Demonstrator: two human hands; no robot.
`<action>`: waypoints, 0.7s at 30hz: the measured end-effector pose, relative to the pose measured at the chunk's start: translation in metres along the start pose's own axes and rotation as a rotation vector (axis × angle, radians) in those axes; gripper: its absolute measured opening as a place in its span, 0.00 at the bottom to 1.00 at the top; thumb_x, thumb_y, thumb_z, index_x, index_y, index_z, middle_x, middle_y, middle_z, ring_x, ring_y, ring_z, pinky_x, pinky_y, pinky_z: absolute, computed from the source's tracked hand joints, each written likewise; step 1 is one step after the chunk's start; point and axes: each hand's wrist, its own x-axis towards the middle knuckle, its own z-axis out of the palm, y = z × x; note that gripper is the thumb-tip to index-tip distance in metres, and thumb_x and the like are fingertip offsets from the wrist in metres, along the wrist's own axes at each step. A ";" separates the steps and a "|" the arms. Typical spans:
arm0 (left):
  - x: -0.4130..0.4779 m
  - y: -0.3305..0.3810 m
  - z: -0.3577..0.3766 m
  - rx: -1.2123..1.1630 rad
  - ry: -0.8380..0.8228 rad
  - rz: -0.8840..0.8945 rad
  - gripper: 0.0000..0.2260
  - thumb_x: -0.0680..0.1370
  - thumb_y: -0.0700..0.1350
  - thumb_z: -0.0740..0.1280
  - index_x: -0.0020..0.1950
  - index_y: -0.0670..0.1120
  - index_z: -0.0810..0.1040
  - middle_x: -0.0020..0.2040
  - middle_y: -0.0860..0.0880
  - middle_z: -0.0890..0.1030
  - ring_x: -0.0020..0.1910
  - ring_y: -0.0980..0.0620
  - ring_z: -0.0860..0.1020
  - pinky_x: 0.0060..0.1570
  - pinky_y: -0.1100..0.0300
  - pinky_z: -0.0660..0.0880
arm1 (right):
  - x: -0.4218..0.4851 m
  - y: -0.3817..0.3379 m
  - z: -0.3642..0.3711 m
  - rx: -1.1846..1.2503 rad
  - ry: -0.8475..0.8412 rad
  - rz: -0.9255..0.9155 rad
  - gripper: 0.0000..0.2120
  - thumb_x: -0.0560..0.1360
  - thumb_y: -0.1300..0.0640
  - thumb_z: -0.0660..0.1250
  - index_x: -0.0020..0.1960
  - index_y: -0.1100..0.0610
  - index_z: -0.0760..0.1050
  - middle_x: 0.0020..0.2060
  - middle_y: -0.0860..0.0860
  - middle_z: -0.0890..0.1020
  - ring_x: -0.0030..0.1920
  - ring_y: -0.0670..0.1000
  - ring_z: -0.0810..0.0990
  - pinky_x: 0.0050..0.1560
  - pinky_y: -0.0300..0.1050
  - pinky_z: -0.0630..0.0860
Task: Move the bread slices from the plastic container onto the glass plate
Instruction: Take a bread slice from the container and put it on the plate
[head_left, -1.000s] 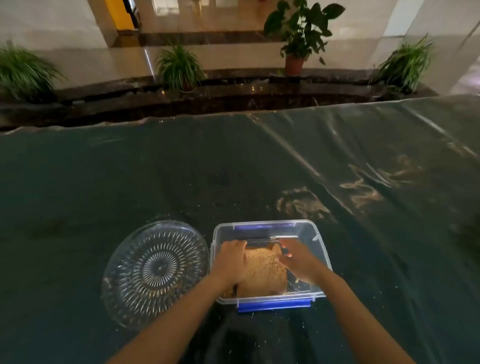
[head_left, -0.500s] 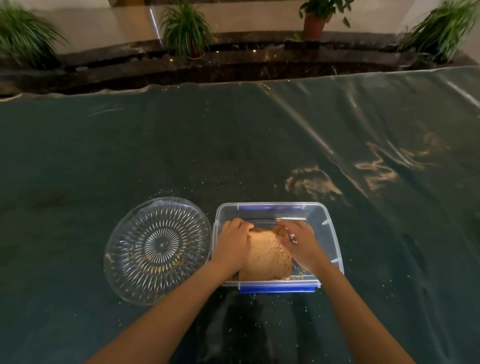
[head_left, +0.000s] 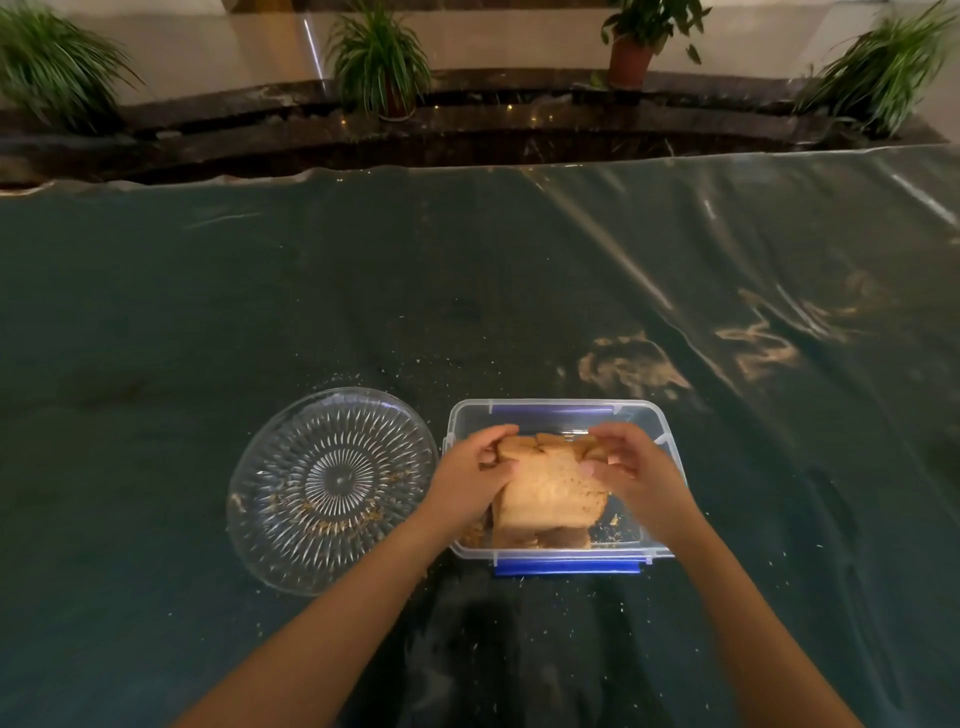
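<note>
Up comes the bread: a moment ago the stack lay low in the box under both palms, and now its far end is tipped up toward the rim, lifted between the two hands. Starting on the left, the glass plate (head_left: 332, 491) sits bare but for a scatter of crumbs, just beside the plastic container (head_left: 558, 410), which rests on the dark tabletop (head_left: 260, 312). Next across, the left hand (head_left: 470, 480) is clamped on the left edge of the bread slices (head_left: 550, 486), thumb on the near face and fingers curled over the crust. On the far side the right hand (head_left: 636, 475) pinches the opposite edge the same way. The slices look light, soft and crumbly, several pressed together, near end still down inside the container. My read: squeeze only enough to keep the stack from fanning apart, grip along the firmer crust edges, and carry it level leftward, since loose crumbs already litter the tabletop.
</note>
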 end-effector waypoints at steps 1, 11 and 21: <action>-0.005 0.004 -0.005 -0.060 0.000 0.018 0.19 0.75 0.38 0.64 0.64 0.51 0.73 0.61 0.50 0.77 0.58 0.54 0.75 0.57 0.57 0.76 | -0.001 -0.007 -0.001 0.031 0.013 -0.020 0.16 0.68 0.65 0.72 0.47 0.46 0.74 0.39 0.42 0.84 0.45 0.44 0.82 0.46 0.32 0.77; -0.037 0.016 -0.086 -0.310 0.185 0.129 0.20 0.73 0.43 0.68 0.62 0.58 0.73 0.54 0.58 0.79 0.52 0.64 0.78 0.47 0.68 0.77 | 0.001 -0.091 0.043 0.167 -0.022 -0.157 0.14 0.70 0.58 0.70 0.52 0.44 0.76 0.48 0.45 0.82 0.50 0.47 0.81 0.50 0.41 0.79; -0.028 -0.061 -0.162 -0.400 0.490 -0.144 0.06 0.74 0.41 0.67 0.49 0.45 0.81 0.43 0.51 0.81 0.47 0.51 0.78 0.51 0.51 0.77 | 0.055 -0.100 0.187 0.030 -0.081 0.019 0.15 0.72 0.55 0.70 0.56 0.58 0.76 0.49 0.55 0.80 0.51 0.52 0.78 0.55 0.48 0.76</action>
